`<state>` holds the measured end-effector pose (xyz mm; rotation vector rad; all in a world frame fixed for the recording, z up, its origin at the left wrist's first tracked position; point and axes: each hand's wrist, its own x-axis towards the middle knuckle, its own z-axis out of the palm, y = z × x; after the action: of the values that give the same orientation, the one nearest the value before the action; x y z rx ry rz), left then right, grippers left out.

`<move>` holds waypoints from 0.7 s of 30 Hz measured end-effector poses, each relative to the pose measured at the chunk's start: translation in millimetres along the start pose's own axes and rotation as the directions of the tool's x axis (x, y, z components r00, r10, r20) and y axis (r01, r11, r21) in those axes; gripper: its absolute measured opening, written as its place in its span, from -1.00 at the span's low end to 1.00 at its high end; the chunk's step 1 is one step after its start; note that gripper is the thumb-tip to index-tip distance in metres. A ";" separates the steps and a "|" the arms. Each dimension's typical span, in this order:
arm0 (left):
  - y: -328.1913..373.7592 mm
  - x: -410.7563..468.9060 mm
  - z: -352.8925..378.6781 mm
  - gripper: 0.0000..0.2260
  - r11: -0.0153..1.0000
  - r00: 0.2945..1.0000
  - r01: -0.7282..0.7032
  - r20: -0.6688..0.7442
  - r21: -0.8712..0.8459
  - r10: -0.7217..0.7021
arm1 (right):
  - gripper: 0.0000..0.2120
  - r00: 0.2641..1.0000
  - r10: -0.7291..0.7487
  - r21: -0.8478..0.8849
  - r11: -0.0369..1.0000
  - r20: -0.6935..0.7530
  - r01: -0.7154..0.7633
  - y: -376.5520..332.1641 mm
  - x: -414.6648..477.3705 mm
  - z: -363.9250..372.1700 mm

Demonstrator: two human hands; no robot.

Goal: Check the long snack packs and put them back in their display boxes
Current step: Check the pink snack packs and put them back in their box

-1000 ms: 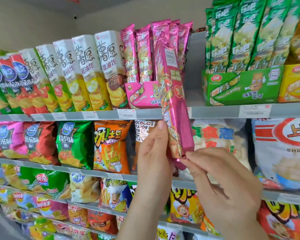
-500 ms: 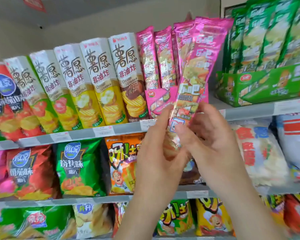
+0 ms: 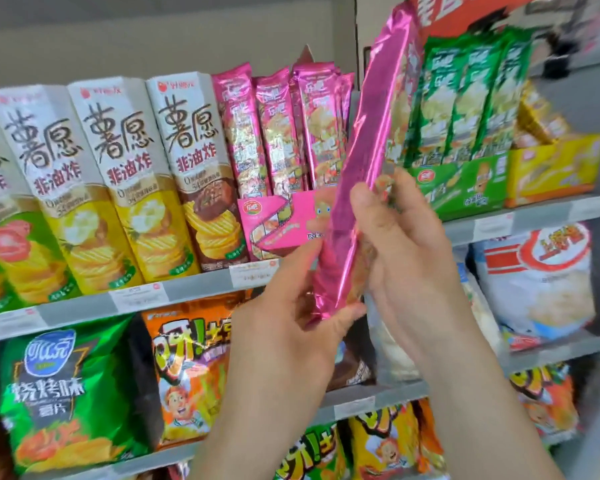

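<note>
A long pink foil snack pack (image 3: 368, 161) stands tilted in front of the top shelf, its top leaning right. My left hand (image 3: 291, 327) pinches its lower end from the left. My right hand (image 3: 402, 244) grips its lower part from the right, thumb across the foil. Behind it, several matching pink packs (image 3: 278, 133) stand upright in a pink display box (image 3: 278, 223). To the right, green long packs (image 3: 465, 98) fill a green display box (image 3: 465, 188).
Tall white chip cartons (image 3: 118, 181) line the top shelf on the left. A yellow display box (image 3: 555, 168) sits at the far right. Lower shelves carry chip bags, among them a green one (image 3: 66, 396) and an orange one (image 3: 191, 372).
The pink pack has turned in my hands, from its printed face to its plain foil side, and both hands have shifted right. The camera view has swung up and to the right.
</note>
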<state>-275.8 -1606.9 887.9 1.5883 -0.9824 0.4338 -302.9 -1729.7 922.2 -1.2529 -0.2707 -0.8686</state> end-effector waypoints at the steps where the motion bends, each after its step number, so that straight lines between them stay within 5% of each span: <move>1: 2.3 1.5 3.0 -0.35 1.000 0.999 -0.009 0.040 0.020 0.008 | -0.58 0.999 -0.009 0.019 1.000 -0.052 0.010 -3.3 4.4 -0.2; 3: 8.5 0.1 9.6 -0.33 0.999 0.990 -0.015 0.140 0.033 0.010 | -0.44 0.991 -0.035 -0.003 0.999 -0.130 0.034 -11.4 13.8 -1.5; 6: 17.7 10.6 24.9 -0.39 0.986 0.981 -0.041 0.196 0.159 0.009 | -0.56 0.982 -0.133 -0.095 0.988 -0.131 0.121 -21.3 29.5 -8.9; 8: 15.0 20.9 34.2 -0.53 0.975 0.968 -0.027 0.250 0.221 -0.030 | -0.35 0.985 -0.130 -0.168 0.980 -0.117 0.109 -27.2 39.2 -15.1; 9: 19.7 28.8 40.5 -0.60 0.970 0.973 -0.024 0.227 0.243 -0.033 | -0.28 0.988 -0.122 -0.186 0.977 -0.091 0.104 -28.8 43.5 -19.7; 12: 41.7 44.8 57.5 -0.70 0.972 0.990 0.092 0.087 0.216 -0.113 | -0.76 0.981 -0.196 -0.169 0.967 -0.003 0.192 -41.7 58.3 -35.3; 15: 36.7 46.3 51.6 -0.74 0.912 0.993 -0.111 0.022 0.396 0.112 | -0.62 0.986 -0.143 -0.160 0.975 0.087 0.156 -50.5 74.7 -55.5; 21: 32.4 68.8 61.8 -0.84 0.873 0.987 -0.106 -0.055 0.476 0.150 | -0.68 0.938 -0.294 -0.157 0.933 0.183 0.323 -66.5 95.0 -69.4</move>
<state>-275.5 -1688.8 941.8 1.9218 -0.9610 0.8858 -305.2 -1836.1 1005.4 -1.4797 -0.5345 -1.0858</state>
